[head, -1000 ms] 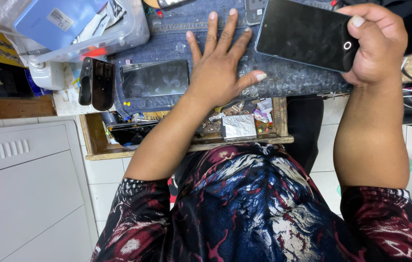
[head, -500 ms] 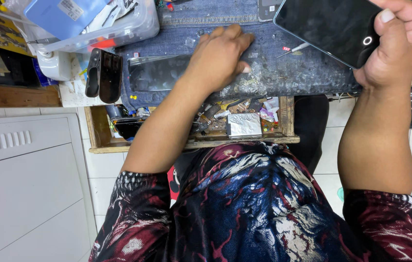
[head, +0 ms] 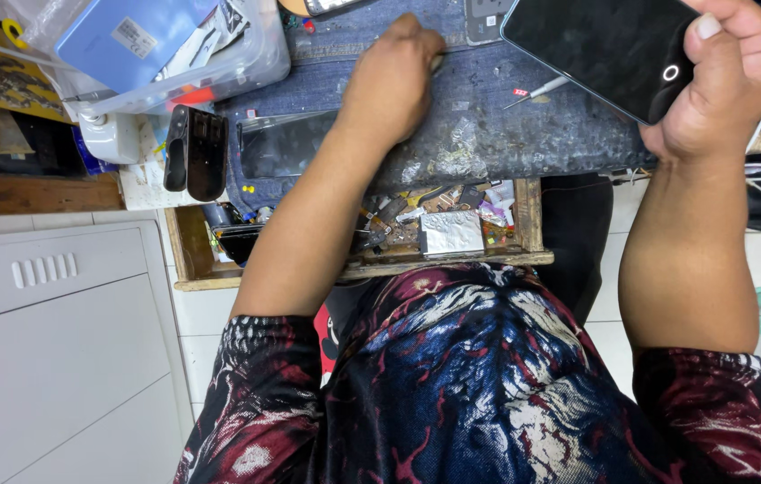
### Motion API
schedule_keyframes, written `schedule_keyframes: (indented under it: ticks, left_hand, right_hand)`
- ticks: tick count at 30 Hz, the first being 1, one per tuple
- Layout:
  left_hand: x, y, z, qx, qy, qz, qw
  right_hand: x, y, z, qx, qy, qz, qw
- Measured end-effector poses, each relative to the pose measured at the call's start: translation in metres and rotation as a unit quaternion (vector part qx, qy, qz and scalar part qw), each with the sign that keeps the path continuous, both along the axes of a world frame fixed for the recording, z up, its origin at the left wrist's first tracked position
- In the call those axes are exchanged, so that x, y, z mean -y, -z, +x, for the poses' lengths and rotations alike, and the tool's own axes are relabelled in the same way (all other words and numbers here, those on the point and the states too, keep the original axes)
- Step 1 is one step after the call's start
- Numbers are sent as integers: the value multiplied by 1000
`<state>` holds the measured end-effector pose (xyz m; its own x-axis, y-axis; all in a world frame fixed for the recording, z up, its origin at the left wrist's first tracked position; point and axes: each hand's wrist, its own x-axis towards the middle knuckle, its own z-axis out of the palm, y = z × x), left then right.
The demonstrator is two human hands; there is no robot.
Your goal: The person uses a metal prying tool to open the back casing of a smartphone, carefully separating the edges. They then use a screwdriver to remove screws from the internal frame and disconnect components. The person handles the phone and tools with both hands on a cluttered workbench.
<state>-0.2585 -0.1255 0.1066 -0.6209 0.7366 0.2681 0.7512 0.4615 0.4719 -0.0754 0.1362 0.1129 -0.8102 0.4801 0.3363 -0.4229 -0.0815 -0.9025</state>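
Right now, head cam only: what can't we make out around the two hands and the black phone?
- Left hand: fingers curl under on the blue denim-like work mat; whatever they pinch is hidden by the hand itself.
- Flat black smartphone in the right hand: top cut off by the frame's edge.
- Open wooden drawer: left forearm covers its middle; the parts inside are too small to identify.
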Motion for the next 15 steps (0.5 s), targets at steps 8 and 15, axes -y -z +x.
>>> schedule_keyframes:
  ticks: [8, 15]
  left_hand:
    - [-3, -3, 31, -30, 39, -55, 997]
    - [-7, -8, 17, 3, 56, -32, 998]
  right_hand:
    - [-1, 7, 0, -22, -1, -36, 999]
    - [4, 3, -3, -9, 19, 24, 999]
